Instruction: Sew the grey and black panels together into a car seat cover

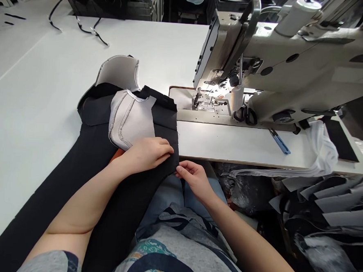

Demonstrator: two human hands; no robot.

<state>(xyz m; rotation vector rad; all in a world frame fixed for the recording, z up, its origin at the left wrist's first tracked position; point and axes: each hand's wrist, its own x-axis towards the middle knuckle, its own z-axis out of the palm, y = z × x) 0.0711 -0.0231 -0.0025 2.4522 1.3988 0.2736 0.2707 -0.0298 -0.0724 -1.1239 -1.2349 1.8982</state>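
- Plenty of room on the left side of the frame: the white surface (32,114) stretches from the left edge past the middle, with a few black cords (85,29) lying near the upper left.
- Right of centre it's tighter for us. A strip of that white runs between the sewing machine (299,65) and the surface's front edge, with a blue-handled tool (279,142) lying on it and a bunched white cloth (322,148) drooping over the edge at far right.
- Black-handled scissors (246,115) sit right by the machine's base, just below the small thread spool (237,97).
- Our black fabric (94,147) lies left of the machine, from the middle of the frame to the lower left corner, part of it down over our lap. Its right edge comes close to the machine's bed plate.
- Looks-wise: matte black, long, layered near the top. Two pale grey panels sit on that end, the upper panel (119,72) curling up, the lower panel (136,123) showing a curved double seam. A bit of orange (116,154) peeks out by our forearm.
- Our left hand (148,152) rests palm down on the black fabric, fingers together and slightly bent.
- Our right hand (195,180) pinches the fabric's right edge between thumb and fingers.
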